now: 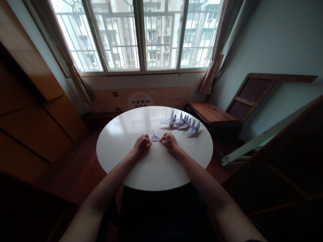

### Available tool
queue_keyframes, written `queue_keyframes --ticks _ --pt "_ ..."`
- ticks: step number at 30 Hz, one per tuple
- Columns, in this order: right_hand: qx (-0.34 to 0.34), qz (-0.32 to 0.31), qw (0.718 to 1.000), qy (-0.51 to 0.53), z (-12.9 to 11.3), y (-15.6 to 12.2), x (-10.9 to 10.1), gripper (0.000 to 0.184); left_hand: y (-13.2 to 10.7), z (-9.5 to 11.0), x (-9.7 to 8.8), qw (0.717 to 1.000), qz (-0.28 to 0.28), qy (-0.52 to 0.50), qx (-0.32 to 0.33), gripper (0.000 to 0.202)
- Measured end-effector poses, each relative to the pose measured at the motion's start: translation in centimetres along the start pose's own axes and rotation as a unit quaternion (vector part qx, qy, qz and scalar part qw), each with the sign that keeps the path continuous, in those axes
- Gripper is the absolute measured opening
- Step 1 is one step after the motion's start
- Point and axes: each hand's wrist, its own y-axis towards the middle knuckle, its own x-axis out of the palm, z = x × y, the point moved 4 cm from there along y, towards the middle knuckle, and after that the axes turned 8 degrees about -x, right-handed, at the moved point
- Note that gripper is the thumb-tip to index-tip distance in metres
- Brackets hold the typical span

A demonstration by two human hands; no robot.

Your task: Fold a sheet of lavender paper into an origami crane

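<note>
A small pale lilac folded paper piece (pixel 154 136) lies on the round white table (pixel 131 134) between my two hands. My left hand (pixel 141 144) is closed and pinches its left end. My right hand (pixel 169 141) is closed and pinches its right end. Both hands rest on the tabletop near its middle. Behind and to the right stand three finished paper cranes (pixel 182 122) of the same colour in a row.
A low wooden bench (pixel 210 114) stands right of the table, with a wooden frame (pixel 252 94) leaning on the wall. Wooden cabinets (pixel 37 111) fill the left side. A barred window (pixel 141 33) and a printed cardboard sheet (pixel 140 98) lie beyond the table.
</note>
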Motion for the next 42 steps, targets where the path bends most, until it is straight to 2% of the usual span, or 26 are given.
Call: queue_keyframes --ticks 6,11,15,19,23,27,34,38,42 --pt "-0.004 0.018 0.999 0.028 0.5 0.1 0.3 0.022 0.0 0.6 -0.7 0.999 -0.008 0.032 0.014 0.019" --pt "-0.015 0.044 0.996 0.072 0.8 0.3 0.6 0.026 0.0 0.4 -0.3 1.0 0.005 0.028 0.014 0.021" --pt "-0.026 0.052 0.993 0.102 1.3 0.5 0.9 0.028 0.1 -0.1 -0.4 0.999 0.034 -0.037 0.006 0.015" --pt "-0.044 0.051 0.992 0.109 1.6 0.6 1.3 0.022 0.4 -0.8 -0.5 0.988 0.063 -0.14 -0.031 0.025" --pt "-0.061 0.058 0.987 0.138 1.9 0.8 1.8 0.02 0.7 -1.2 0.2 0.979 0.053 -0.198 -0.023 0.025" --pt "-0.074 0.05 0.986 0.144 1.9 0.8 2.0 0.019 0.8 -1.4 1.0 0.987 0.013 -0.162 0.005 0.02" --pt "-0.082 0.045 0.99 0.108 1.2 0.6 1.3 0.017 0.6 -1.4 1.1 0.992 -0.026 -0.122 -0.016 0.046" --pt "-0.099 0.054 0.988 0.103 1.4 0.7 1.4 0.042 0.7 -1.4 1.2 0.99 -0.018 -0.14 -0.005 0.063" --pt "-0.096 0.066 0.985 0.125 1.8 0.8 1.8 0.045 0.6 -1.1 0.7 0.985 -0.009 -0.172 -0.005 0.064"
